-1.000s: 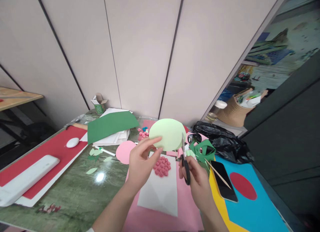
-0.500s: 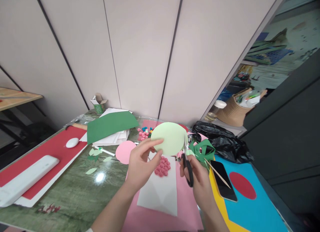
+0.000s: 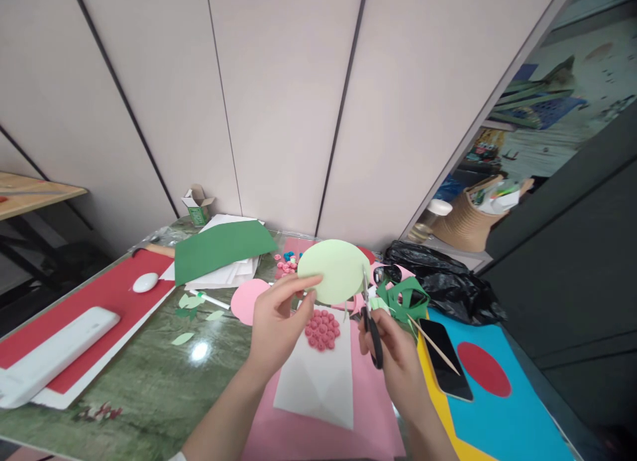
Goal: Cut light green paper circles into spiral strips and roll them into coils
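My left hand (image 3: 277, 320) pinches the lower left edge of a light green paper disc (image 3: 334, 270) and holds it up above the table. My right hand (image 3: 393, 351) grips black-handled scissors (image 3: 370, 322), whose blades point up and meet the disc's right edge. Below the disc, a cluster of small pink rolled pieces (image 3: 322, 329) sits on a white sheet (image 3: 318, 381) over pink paper (image 3: 318, 434).
Green marble table (image 3: 149, 375). Left: white keyboard (image 3: 54, 355) and mouse (image 3: 145, 282) on a red mat, dark green sheet (image 3: 219, 249) over white papers, pink circle (image 3: 247, 300). Right: phone (image 3: 445, 365) with a wooden stick, blue sheet with red circle (image 3: 484, 369), green offcuts (image 3: 405, 296), black bag (image 3: 442, 278).
The green disc has turned a little in my left fingers and the scissors have shifted slightly along its right edge. Both hands stay in the same place.
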`<state>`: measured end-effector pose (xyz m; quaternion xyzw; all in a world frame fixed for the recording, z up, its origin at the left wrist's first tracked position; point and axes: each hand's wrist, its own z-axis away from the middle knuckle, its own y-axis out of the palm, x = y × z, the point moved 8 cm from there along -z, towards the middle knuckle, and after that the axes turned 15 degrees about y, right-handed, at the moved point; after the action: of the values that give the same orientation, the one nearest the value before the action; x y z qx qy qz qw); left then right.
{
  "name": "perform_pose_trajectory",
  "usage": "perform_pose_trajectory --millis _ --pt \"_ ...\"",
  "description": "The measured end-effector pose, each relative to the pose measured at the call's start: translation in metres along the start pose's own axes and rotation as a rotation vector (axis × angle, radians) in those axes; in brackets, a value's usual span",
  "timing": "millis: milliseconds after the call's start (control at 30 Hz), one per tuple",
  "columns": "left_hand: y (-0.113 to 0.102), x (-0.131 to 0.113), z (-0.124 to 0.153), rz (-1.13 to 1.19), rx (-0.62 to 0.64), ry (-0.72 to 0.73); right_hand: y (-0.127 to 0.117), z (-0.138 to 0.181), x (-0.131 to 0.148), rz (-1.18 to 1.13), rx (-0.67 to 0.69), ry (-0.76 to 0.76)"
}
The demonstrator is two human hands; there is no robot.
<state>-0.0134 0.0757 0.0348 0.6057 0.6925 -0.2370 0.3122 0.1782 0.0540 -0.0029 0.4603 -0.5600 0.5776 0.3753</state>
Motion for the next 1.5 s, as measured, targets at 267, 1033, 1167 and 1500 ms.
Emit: perform_pose_trajectory --millis 267,1033,1167,1500 --pt "-0.002 -0.003 -0.003 -0.002 -0.020 0.019 0.000 0.000 -0.002 0.048 0.016 0.024" --pt "0.003 0.017 -0.008 -0.024 0.174 -0.140 -0.047 0.012 -0.006 0.032 0.142 0.194" --pt "0.007 0.015 -0.004 -0.013 0.200 -0.140 -0.042 0.008 -0.001 0.101 0.077 0.151" --pt "0.017 0.018 0.003 -0.021 0.252 -0.166 -0.033 0.007 0.000 0.179 0.082 0.181"
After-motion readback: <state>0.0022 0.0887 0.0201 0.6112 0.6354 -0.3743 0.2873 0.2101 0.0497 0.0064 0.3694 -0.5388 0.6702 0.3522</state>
